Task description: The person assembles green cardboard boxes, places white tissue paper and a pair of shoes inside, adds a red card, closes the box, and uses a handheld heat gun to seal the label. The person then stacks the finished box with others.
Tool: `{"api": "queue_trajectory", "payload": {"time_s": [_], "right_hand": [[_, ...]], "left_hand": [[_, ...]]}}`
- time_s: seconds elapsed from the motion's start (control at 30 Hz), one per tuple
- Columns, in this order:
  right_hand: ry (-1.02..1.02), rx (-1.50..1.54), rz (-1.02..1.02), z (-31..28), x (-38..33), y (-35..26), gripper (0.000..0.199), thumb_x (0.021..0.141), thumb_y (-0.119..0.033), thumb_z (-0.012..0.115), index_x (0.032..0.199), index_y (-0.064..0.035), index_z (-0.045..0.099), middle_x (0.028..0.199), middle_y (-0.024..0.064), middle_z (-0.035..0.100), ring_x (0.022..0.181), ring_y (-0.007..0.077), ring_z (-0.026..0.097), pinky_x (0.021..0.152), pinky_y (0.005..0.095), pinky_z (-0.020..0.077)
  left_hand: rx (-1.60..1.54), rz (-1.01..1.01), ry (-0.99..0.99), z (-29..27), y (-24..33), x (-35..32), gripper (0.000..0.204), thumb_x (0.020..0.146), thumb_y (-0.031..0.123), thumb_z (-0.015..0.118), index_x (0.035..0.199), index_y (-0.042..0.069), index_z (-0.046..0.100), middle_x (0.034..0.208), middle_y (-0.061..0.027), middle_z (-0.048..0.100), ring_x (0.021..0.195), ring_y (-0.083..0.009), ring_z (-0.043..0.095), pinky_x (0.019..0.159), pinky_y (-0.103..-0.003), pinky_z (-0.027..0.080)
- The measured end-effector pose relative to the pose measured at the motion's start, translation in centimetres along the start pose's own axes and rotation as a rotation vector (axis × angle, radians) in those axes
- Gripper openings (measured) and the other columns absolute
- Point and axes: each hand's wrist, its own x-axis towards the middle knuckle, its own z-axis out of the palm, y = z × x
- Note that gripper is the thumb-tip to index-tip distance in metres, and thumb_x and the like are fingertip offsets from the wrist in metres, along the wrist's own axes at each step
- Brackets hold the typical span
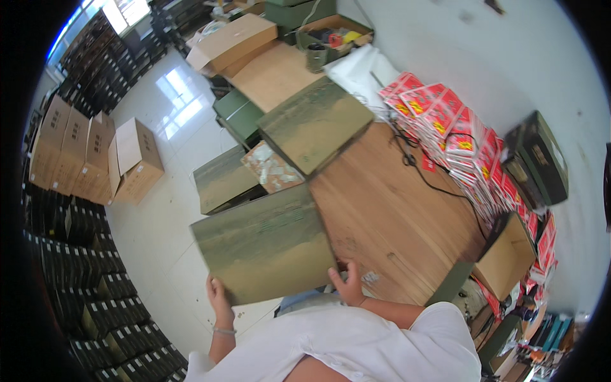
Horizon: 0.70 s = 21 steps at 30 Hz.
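I hold a flat olive-green box [264, 245] level in front of my chest, at the near edge of a wooden table [394, 216]. My left hand [219, 302] grips its near left corner from underneath. Clamped on its near right corner is my right hand [349, 285], thumb on top. A small pale object [370, 277] lies on the table just right of that hand. Two more green boxes of the same kind rest beyond, one on the table [315, 124] and one lower, beside it [223, 178].
Red packets [458, 137] are stacked in rows along the wall, with a black cable [439, 184] on the table. A dark green case [541, 159] stands at right. Cardboard cartons [95, 153] sit on the tiled floor at left, with dark stacked boxes [95, 299] below.
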Motion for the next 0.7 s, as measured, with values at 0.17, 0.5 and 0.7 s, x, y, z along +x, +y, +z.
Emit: {"api": "queue_trajectory", "payload": {"time_s": [0.17,0.5,0.7], "right_hand": [[0.420,-0.240,0.078,-13.9,-1.7,5.1,0.049,0.089,-0.028,0.066,0.122,0.0041,0.051,0.116,0.0210,0.055,0.108,0.0306,0.053,0.095,0.0404,0.0412],[0.304,0.194,0.495,-19.0,-7.5,12.9,0.095,0.088,-0.039,0.068,0.148,0.0074,0.011,0.137,0.0229,0.043,0.126,0.0319,0.043,0.107,0.0390,0.0341],[0.438,0.383,0.186,-22.3,-0.9,6.3,0.099,0.084,-0.035,0.071,0.150,0.0040,0.008,0.153,0.0301,0.015,0.142,0.0368,0.023,0.114,0.0416,0.0234]], "left_hand": [[0.242,-0.010,-0.490,13.3,-5.1,-1.3,0.052,0.097,0.021,0.056,0.143,0.007,0.036,0.108,-0.0070,0.058,0.095,-0.0143,0.052,0.083,-0.028,0.044],[1.167,1.040,-0.468,34.8,-1.4,-2.5,0.070,0.089,0.034,0.061,0.148,0.013,0.030,0.151,-0.0204,0.031,0.141,-0.0357,0.027,0.115,-0.055,0.012],[1.582,0.741,-0.695,40.0,1.7,-7.9,0.061,0.089,0.056,0.056,0.126,0.008,0.055,0.136,-0.0176,0.049,0.125,-0.0318,0.049,0.109,-0.056,0.026]]}}
